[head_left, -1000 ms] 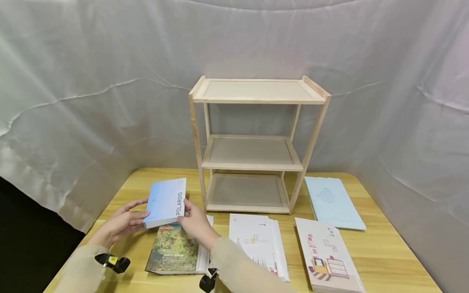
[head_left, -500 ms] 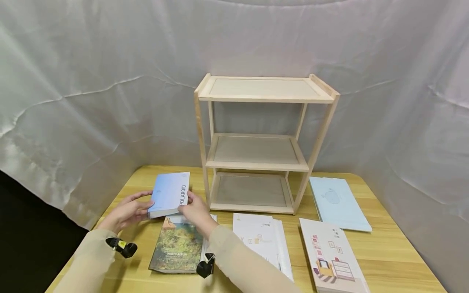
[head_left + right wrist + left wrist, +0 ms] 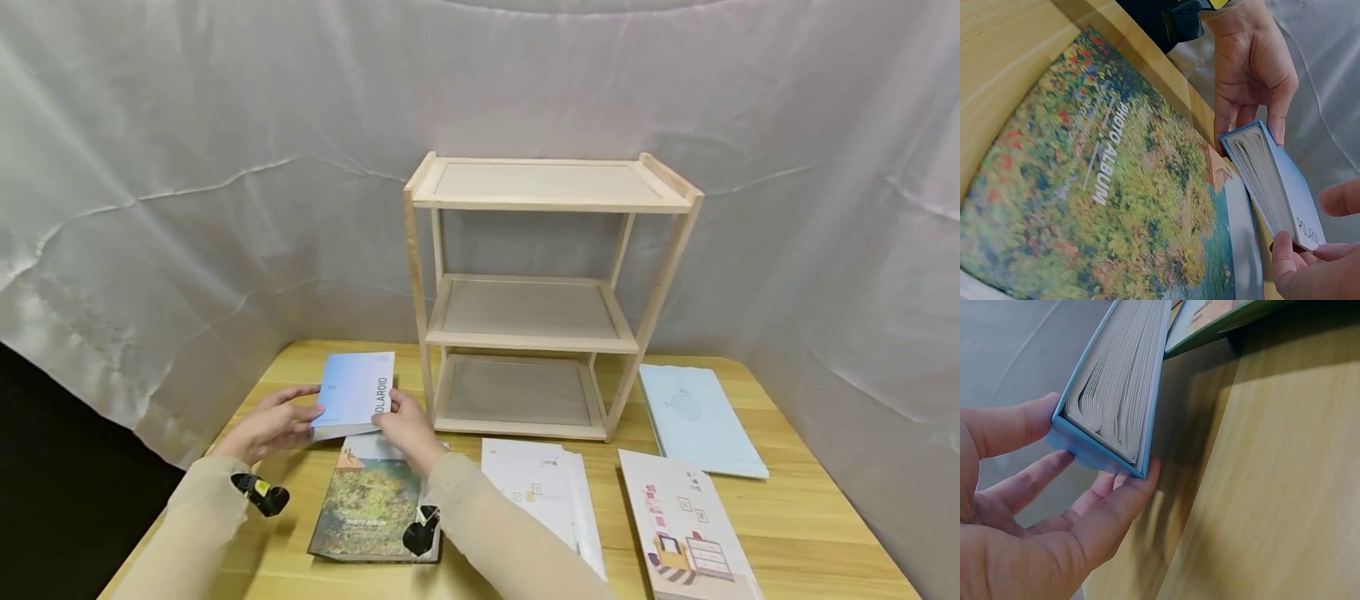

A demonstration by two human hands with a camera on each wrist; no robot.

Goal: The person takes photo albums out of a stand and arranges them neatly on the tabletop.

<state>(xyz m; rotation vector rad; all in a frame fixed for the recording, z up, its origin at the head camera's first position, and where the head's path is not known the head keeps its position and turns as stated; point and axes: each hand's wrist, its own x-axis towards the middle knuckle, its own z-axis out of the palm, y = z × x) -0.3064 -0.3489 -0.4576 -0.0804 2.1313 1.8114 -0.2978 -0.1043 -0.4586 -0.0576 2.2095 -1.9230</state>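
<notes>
A small thick photo album (image 3: pixel 354 387), blue to white with "POLAROID" printed on its cover, is held by both hands. My left hand (image 3: pixel 272 425) grips its left edge, thumb on top. At its right side, near the lower corner, my right hand (image 3: pixel 411 429) pinches it. In the left wrist view the page edges of the small album (image 3: pixel 1119 381) face the camera, with fingers around the corner. Beneath and nearer to me lies a larger photo album (image 3: pixel 367 508) with a painted garden cover, its far end partly covered by the small one.
A three-tier wooden shelf (image 3: pixel 532 342) stands at the back of the wooden table (image 3: pixel 817 517). White booklets (image 3: pixel 528 483) lie before it. Further right are a white illustrated book (image 3: pixel 682 529) and a light blue book (image 3: pixel 697 417). Grey cloth (image 3: pixel 225 167) hangs around.
Both hands have moved the small album away from me, toward the back of the table. More of the garden album shows now. The head view has shifted slightly.
</notes>
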